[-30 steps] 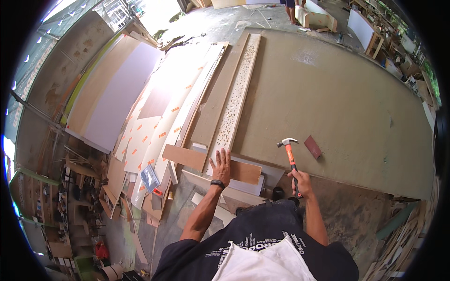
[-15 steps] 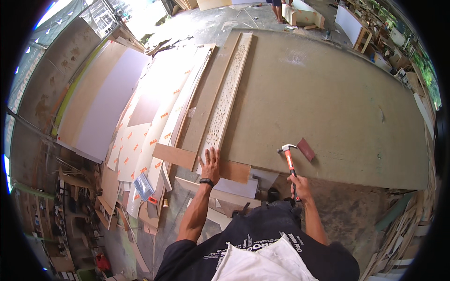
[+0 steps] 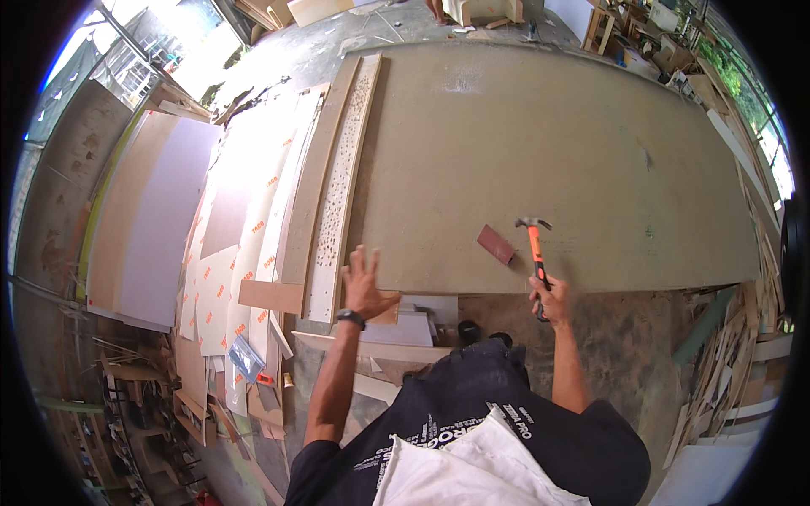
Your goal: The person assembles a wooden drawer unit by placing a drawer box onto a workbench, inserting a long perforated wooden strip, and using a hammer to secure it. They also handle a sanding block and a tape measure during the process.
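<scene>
My right hand (image 3: 552,299) is closed around the black-and-orange handle of a claw hammer (image 3: 536,244), its head pointing away from me above the worktop (image 3: 523,152). Left of the hammer lies a dark red piece of sandpaper (image 3: 495,244). My left hand (image 3: 364,291) has its fingers spread and holds nothing, close to the right edge of a long, narrow white board (image 3: 337,177) dotted with brown spots. Whether it touches the board or the worktop I cannot tell. A brown wood strip (image 3: 270,296) lies crosswise by the board's near end.
Printed white sheets (image 3: 245,244) are stacked to the left, with a clear plastic packet (image 3: 245,358) near them. Further left lean large panels (image 3: 152,211). Offcuts (image 3: 726,371) pile up at the right. A person's legs (image 3: 435,10) show at the far edge.
The view has shifted, so the worktop appears further left. My left hand has left the white board's near end, fingers spreading. The hammer has moved from the sandpaper's left to its right.
</scene>
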The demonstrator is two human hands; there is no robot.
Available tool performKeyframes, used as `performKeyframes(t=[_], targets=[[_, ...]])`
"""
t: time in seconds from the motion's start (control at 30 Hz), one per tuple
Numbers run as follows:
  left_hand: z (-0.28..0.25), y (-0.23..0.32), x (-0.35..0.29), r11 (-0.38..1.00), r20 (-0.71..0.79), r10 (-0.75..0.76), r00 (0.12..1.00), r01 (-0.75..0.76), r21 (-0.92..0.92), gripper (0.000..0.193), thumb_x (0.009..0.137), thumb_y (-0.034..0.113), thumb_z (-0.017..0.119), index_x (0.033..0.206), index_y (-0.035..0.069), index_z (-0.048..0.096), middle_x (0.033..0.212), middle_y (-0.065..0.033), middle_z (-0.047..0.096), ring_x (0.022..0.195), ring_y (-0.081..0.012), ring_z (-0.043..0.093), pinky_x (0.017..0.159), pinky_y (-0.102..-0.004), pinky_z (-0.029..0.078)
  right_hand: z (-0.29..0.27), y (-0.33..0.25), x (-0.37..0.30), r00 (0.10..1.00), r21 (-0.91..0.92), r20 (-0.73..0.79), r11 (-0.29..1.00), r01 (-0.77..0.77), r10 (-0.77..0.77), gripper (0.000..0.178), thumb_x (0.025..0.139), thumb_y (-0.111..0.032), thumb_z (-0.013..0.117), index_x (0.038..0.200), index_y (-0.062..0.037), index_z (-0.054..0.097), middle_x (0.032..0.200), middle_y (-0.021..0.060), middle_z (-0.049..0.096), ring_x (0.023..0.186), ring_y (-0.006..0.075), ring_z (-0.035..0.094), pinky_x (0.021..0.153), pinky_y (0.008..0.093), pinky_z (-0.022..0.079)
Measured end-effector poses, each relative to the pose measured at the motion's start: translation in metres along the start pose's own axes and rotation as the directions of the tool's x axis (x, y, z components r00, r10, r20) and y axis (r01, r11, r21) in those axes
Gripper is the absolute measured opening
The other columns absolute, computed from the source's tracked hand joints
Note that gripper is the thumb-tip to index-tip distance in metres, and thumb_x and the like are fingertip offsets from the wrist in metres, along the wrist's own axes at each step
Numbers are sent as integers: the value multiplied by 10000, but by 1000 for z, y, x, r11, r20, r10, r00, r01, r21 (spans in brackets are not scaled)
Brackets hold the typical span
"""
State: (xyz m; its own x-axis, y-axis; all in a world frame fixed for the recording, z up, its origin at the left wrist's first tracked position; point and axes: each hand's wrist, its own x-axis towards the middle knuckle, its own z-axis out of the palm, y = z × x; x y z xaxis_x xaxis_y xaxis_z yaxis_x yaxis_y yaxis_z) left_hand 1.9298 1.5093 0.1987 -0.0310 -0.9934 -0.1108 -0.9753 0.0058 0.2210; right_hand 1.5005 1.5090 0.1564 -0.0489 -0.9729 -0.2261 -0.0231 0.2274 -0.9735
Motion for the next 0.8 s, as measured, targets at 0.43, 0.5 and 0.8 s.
performKeyframes(t=[0.43,0.5,0.8], targets=[[122,216,106,961,-37,148,988,-153,-232,694,719,371,792,1315,117,541,1422,-247,348,1294,-402,348,1041,-489,368,-91,59,31,910,-723,-162,673,154,-382,358,876,-305,700,960,40,661,825,152,640,767,321,645,692,413,503],[98,192,96,893,-209,-36,977,-63,-446,536,715,326,799,1173,120,611,1275,-198,507,1236,-369,409,1037,-472,367,-97,72,34,889,-744,-147,641,189,-433,365,880,-298,690,1016,40,664,924,176,650,818,339,644,709,424,504],[-23,-111,72,371,-339,-925,169,590,-717,887,637,847,655,975,32,747,968,-241,691,1139,-384,586,968,-489,461,-104,74,41,919,-730,-128,663,167,-372,368,862,-299,694,1040,18,633,912,156,633,787,306,633,696,389,500]])
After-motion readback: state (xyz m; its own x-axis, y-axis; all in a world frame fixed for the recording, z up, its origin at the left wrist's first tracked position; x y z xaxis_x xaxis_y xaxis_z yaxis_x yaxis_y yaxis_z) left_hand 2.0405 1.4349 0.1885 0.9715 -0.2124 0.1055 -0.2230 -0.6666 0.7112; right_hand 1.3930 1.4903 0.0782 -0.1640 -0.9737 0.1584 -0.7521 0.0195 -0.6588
